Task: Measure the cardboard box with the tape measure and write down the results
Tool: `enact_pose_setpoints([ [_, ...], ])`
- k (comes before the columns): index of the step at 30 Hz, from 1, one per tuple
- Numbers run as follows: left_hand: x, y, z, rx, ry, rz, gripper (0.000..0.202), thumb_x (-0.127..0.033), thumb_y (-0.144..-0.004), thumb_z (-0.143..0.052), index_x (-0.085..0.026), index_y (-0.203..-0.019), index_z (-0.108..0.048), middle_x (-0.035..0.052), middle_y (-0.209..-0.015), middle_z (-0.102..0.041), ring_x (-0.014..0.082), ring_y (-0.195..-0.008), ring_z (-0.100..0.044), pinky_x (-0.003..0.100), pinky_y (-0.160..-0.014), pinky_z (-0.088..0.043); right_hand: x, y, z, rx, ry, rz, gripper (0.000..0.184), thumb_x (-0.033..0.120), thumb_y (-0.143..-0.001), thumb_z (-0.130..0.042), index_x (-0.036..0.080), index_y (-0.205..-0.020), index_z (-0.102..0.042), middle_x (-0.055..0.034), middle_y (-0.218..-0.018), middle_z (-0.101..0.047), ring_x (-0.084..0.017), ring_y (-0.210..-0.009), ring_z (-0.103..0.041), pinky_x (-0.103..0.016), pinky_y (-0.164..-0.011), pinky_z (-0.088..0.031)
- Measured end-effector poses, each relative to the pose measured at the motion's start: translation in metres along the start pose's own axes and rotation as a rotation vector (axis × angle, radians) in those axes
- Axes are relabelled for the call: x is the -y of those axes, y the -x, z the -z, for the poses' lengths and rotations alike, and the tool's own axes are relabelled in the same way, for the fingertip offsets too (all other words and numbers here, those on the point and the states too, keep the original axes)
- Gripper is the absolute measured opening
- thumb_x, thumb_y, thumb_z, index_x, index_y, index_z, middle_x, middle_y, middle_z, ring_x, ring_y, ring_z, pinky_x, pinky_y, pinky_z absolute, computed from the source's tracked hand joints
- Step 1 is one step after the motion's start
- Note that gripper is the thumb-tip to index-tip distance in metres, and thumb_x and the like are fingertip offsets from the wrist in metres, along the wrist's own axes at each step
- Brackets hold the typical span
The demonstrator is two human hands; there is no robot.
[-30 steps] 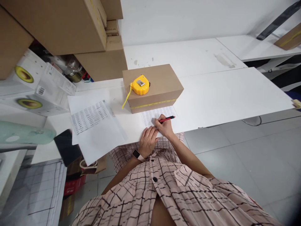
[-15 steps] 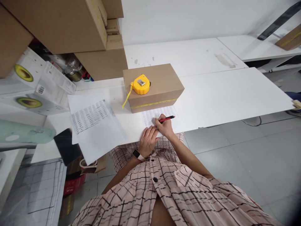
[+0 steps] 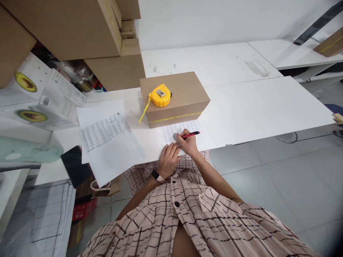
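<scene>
In my right hand [image 3: 188, 143] is a red and black pen [image 3: 192, 134], gripped in a writing hold over a printed sheet [image 3: 171, 132]. My left hand [image 3: 169, 157] lies flat with its fingers stretched out on the sheet's near edge, beside the right hand. A cardboard box [image 3: 182, 91] with a yellow band along its front stands just behind the sheet and covers its far part. On top of that box sits a yellow tape measure [image 3: 160, 95], its strap hanging over the box's left edge. The pen's tip is hidden by my fingers.
More printed papers [image 3: 107, 150] lie on the white table [image 3: 249, 110] at my left and overhang its edge. Large cartons [image 3: 77, 28] are stacked behind them. A black phone-like slab [image 3: 76, 166] and a pale green bottle [image 3: 29, 150] are at far left. Another box [image 3: 331, 43] stands far right.
Almost nothing differs. The pen's upper end has shifted very slightly, while my left hand, the sheet and the box stay where they were.
</scene>
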State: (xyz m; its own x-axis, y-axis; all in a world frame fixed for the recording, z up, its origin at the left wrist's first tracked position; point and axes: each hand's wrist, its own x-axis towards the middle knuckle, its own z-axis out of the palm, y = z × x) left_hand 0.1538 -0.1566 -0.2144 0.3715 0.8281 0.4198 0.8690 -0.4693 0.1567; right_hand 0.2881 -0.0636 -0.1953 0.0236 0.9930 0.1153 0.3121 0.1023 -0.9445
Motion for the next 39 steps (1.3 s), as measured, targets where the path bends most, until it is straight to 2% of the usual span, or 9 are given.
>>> enact_pose_setpoints([
  [23, 0.000, 0.000, 0.001, 0.022, 0.019, 0.015, 0.040, -0.032, -0.105, -0.048, -0.015, -0.139, -0.061, 0.0122, -0.144, -0.064, 0.0270, -0.138, -0.056, 0.047, -0.120, -0.041, 0.004, 0.000, 0.002, 0.000, 0.018, 0.000, 0.030, 0.036, -0.082, -0.062, 0.025, -0.064, -0.041, 0.0054, -0.055, -0.047, -0.013, -0.055, -0.043, -0.030, -0.058, -0.035],
  [33, -0.001, -0.001, 0.001, 0.033, 0.024, 0.016, 0.040, -0.032, -0.104, -0.049, -0.016, -0.139, -0.061, 0.0120, -0.145, -0.063, 0.0273, -0.138, -0.056, 0.047, -0.120, -0.041, 0.008, 0.001, 0.000, -0.024, -0.019, -0.023, 0.032, 0.037, -0.082, -0.063, 0.025, -0.064, -0.040, 0.0058, -0.055, -0.041, -0.013, -0.055, -0.040, -0.029, -0.057, -0.034],
  [36, 0.000, -0.001, 0.002, 0.029, 0.021, 0.018, 0.039, -0.032, -0.104, -0.050, -0.016, -0.138, -0.061, 0.0120, -0.146, -0.063, 0.0269, -0.138, -0.057, 0.046, -0.119, -0.041, 0.008, 0.002, 0.010, -0.134, -0.044, -0.003, 0.030, 0.041, -0.085, -0.062, 0.025, -0.068, -0.044, 0.0040, -0.062, -0.047, -0.014, -0.061, -0.046, -0.030, -0.062, -0.039],
  [39, 0.000, -0.001, 0.002, 0.021, 0.020, 0.006, 0.037, -0.032, -0.104, -0.050, -0.016, -0.136, -0.062, 0.0122, -0.145, -0.064, 0.0274, -0.136, -0.058, 0.047, -0.118, -0.043, -0.001, -0.002, 0.039, -0.242, 0.043, 0.042, 0.023, 0.045, -0.088, -0.063, 0.024, -0.084, -0.056, -0.0016, -0.081, -0.061, -0.018, -0.075, -0.056, -0.033, -0.072, -0.046],
])
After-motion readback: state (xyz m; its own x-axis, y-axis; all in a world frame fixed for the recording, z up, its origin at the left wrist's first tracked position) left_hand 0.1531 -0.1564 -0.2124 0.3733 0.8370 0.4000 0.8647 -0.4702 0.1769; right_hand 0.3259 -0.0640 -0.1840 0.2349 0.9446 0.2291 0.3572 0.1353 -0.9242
